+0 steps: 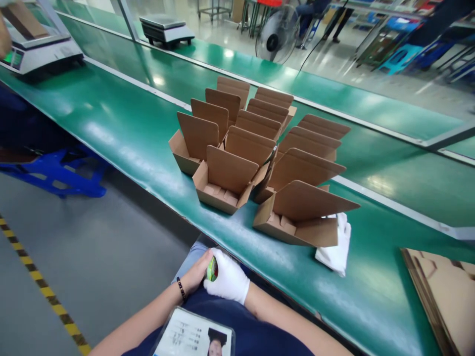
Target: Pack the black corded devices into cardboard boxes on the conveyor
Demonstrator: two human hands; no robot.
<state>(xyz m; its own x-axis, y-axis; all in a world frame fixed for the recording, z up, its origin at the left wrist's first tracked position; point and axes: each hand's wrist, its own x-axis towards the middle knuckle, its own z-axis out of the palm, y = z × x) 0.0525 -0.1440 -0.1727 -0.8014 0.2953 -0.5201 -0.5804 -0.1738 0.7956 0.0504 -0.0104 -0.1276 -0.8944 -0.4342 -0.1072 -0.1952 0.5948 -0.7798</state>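
My bare left hand (198, 273), with a dark beaded bracelet at the wrist, is in my lap at the table's front edge. Against it lies my right hand (227, 279) in a white glove, its fingers curled. Between the two hands a small rounded green object (212, 269) shows, with a bit of red on it; the hands cover most of it, so its kind stays unclear. Both hands appear closed around it. Beyond them, open cardboard boxes (222, 201) stand in rows on the green table, lids raised. A white glove (336, 249) lies beside the nearest right box (293, 230).
Flat cardboard sheets (445, 291) are stacked at the right of the green table (122, 143). Scales (48, 54) stand at the far left, one with a box on it and a co-worker's hand beside it. Another scale (166, 30) and a fan (276, 37) are farther back.
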